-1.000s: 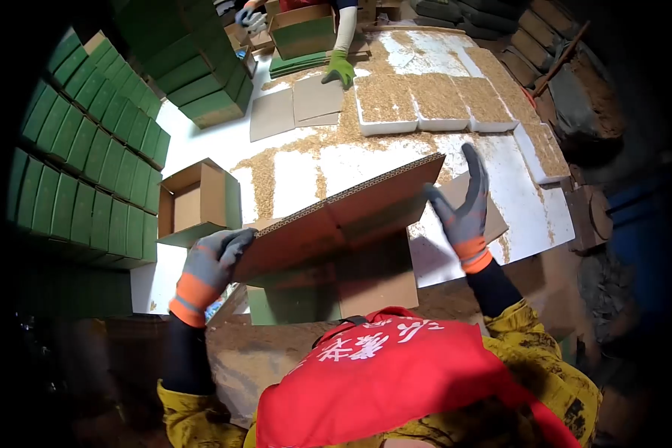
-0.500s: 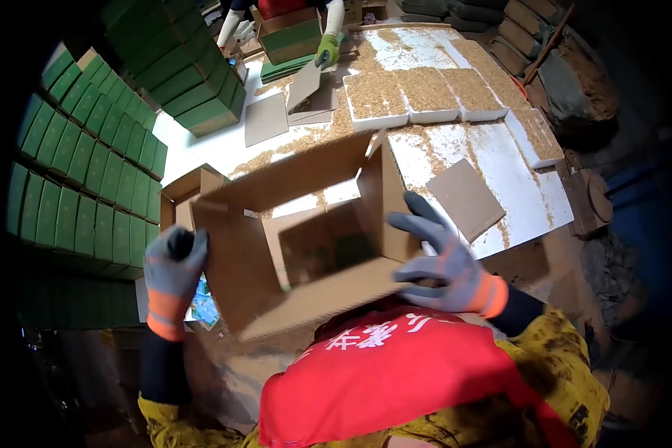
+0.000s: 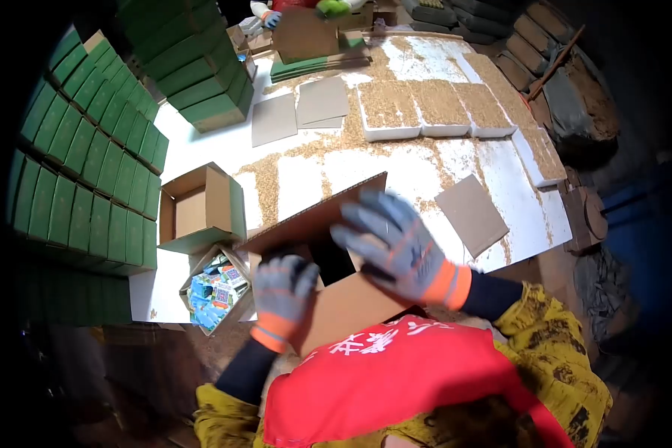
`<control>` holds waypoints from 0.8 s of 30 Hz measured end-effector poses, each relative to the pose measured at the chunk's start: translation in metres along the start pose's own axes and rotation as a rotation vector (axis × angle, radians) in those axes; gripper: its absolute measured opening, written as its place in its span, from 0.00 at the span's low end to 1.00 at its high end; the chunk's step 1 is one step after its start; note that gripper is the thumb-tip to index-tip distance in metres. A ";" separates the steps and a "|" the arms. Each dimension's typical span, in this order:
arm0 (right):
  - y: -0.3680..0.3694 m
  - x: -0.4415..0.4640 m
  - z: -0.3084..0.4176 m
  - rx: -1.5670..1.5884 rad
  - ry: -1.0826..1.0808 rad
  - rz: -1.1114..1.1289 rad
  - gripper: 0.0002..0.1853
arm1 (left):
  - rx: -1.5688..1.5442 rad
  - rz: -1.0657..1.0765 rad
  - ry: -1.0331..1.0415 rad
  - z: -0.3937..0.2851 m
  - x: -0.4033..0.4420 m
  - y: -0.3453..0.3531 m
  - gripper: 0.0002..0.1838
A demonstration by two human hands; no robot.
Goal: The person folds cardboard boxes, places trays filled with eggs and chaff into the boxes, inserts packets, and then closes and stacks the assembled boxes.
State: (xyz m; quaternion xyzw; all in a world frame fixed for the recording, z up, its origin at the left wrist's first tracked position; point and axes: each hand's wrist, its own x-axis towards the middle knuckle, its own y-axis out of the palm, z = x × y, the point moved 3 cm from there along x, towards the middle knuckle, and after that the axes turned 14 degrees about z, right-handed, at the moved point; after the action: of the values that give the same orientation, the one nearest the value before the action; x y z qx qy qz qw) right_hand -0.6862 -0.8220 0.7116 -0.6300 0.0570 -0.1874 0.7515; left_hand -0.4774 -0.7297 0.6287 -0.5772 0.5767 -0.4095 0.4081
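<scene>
A brown cardboard box (image 3: 343,310) lies in front of my chest, partly hidden by my hands, with one long flap or wall raised at its far side and a dark gap inside. On its left part rests my left hand (image 3: 282,287), gloved in grey and orange, fingers bent over the cardboard. My right hand (image 3: 399,250), in a matching glove, is over the box's right part with its fingers spread and slightly blurred. Left of the box stand an open green and brown box (image 3: 235,213) and a small box of colourful packets (image 3: 218,293).
Green boxes (image 3: 89,164) are stacked at the left, more (image 3: 205,82) behind. Trays of grain-like material (image 3: 388,108) stand at the back right. Loose cardboard sheets (image 3: 472,215) lie on the white table (image 3: 530,224). Across it, a person's gloved hands (image 3: 333,9) are at another box (image 3: 303,36).
The box opened out between my hands, then came down close to my chest. My left hand moved right and my right hand moved over the box. The other person's box has tilted.
</scene>
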 end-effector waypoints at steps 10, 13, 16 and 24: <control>0.055 -0.062 -0.067 1.191 0.302 -0.084 0.25 | -0.420 -0.339 -0.330 0.013 -0.021 0.007 0.38; 0.141 -0.081 -0.136 1.811 0.680 -0.141 0.29 | -0.573 -0.315 -0.305 -0.010 -0.012 -0.012 0.30; 0.108 -0.048 -0.134 1.990 0.485 -0.081 0.30 | -0.366 -0.580 -0.068 -0.023 -0.026 -0.046 0.30; 0.054 -0.047 -0.063 0.484 -0.052 0.354 0.17 | -0.698 -0.288 -0.249 0.122 0.001 0.038 0.30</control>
State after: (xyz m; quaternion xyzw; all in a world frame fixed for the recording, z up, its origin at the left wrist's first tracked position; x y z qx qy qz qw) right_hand -0.7385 -0.8565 0.6396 -0.4175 0.1004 -0.0452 0.9020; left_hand -0.3745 -0.7307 0.5522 -0.8015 0.5404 -0.1685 0.1927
